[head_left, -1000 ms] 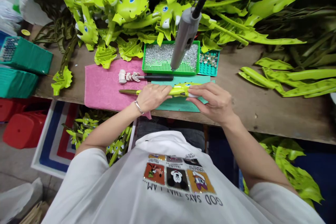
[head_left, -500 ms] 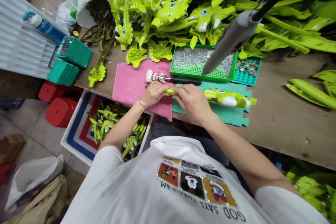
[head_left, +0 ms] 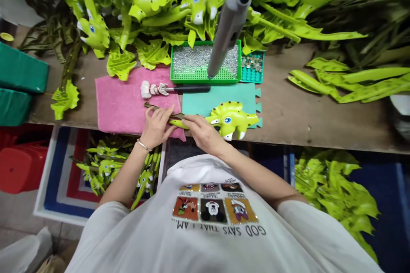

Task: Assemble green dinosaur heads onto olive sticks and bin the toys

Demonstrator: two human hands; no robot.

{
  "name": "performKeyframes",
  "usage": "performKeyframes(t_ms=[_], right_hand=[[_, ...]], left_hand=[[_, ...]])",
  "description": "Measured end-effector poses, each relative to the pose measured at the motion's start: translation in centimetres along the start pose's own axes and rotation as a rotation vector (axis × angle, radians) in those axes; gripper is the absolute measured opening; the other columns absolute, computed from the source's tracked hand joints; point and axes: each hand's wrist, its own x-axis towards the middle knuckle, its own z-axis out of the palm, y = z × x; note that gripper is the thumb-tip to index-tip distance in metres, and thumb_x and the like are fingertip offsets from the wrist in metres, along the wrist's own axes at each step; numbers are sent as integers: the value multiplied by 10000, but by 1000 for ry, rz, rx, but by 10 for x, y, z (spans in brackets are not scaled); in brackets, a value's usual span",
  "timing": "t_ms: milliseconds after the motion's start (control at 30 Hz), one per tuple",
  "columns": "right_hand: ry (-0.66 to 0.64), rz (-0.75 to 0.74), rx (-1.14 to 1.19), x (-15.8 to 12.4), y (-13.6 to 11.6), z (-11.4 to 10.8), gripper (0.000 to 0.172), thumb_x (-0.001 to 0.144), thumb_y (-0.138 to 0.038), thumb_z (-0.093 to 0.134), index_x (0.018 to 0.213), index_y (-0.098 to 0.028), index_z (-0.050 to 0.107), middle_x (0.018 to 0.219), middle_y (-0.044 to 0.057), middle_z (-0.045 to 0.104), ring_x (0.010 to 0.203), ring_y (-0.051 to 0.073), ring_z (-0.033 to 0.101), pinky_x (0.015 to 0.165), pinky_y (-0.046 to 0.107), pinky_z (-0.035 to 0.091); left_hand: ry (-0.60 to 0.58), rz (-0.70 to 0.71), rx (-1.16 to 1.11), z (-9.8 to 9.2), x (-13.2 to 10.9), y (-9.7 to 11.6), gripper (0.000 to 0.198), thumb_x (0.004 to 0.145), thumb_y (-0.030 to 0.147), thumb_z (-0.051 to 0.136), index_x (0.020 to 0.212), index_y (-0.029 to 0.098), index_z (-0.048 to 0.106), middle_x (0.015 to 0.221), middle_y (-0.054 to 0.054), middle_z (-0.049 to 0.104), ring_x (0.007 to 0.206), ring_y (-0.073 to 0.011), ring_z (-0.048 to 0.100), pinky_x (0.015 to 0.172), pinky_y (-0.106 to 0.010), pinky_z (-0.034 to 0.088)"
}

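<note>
The left hand [head_left: 156,127] and right hand [head_left: 201,133] sit close together, both pinching a thin green plastic strip [head_left: 177,123] at the pink towel's [head_left: 118,106] edge, apparently steadying it, while a toy dinosaur [head_left: 231,120] lies on a teal mat [head_left: 218,102] just beyond the towel.

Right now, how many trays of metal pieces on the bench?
2: a green tray of silver pieces, and a smaller teal tray of round studs on its right. Teal boxes at far left show no contents; more may hide there.
</note>
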Motion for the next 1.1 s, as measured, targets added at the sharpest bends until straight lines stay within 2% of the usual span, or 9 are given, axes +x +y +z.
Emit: performKeyframes(t_ms=[100,200,333,433,633,733,833,933,1100], right_hand=[[165,180,-65,-12,21,-47,332,970,-243,500,1288,-234,595,1239,129,665,1190,260,600,1015,487,508],[299,552,-263,-22,47,-91,300,958,-343,502,1180,-184,625,1031,141,710,1001,292,654,924,485,513],[96,891,-204,-30,71,-111,265,949,-344,397,941,-205,622,813,118,715,751,279,666,710,374,474],[75,881,-132,-27,73,-104,268,953,-352,355,851,-253,582,812,81,729,742,261,687,675,334,449],[103,778,-42,-11,76,-96,179,908,-440,515,918,-317,645,717,-34,721,681,199,680,698,299,488],[186,776,-95,-9,108,-132,132,849,-385,600,869,-281,679,798,0,750,752,202,688,753,305,512],[355,858,-234,-11,159,-194,153,838,-248,525,871,-215,671,972,103,747,922,256,678,910,392,500],[499,967,-343,-8,212,-244,183,788,-148,491,880,-167,649,974,166,720,956,296,655,969,471,476],[716,987,-486,13,258,-268,350,824,-95,382,1095,-116,602,1150,212,643,1116,294,589,1041,499,433]], left_hand=[[-2,-17,-2,1,5,33,729,922,470,568,1530,121,367,1384,-209,589,1306,-358,515,1162,-587,217],[29,63,6,14,19,65,767,924,450,590,1553,111,310,1424,-223,559,1339,-363,491,1165,-569,223],[72,174,71,30,39,83,510,952,285,585,1434,154,484,1250,-160,681,1156,-305,606,1103,-505,310],[111,222,98,28,46,77,421,955,255,574,1364,158,556,1108,-124,715,994,-270,627,977,-442,397],[131,253,168,14,53,45,487,996,360,493,1435,153,516,1097,-138,697,974,-289,605,871,-411,415],[144,280,195,18,57,40,589,1011,477,447,1476,116,457,1161,-169,686,1031,-303,608,909,-416,413],[186,284,225,21,58,43,620,1025,506,404,1501,109,415,1167,-180,697,1050,-302,623,941,-421,400],[211,289,227,21,59,47,628,1029,519,388,1509,115,408,1126,-168,717,999,-290,645,911,-405,402],[221,288,219,20,58,47,664,1027,562,348,1505,105,413,1115,-159,716,971,-273,648,889,-384,401]])
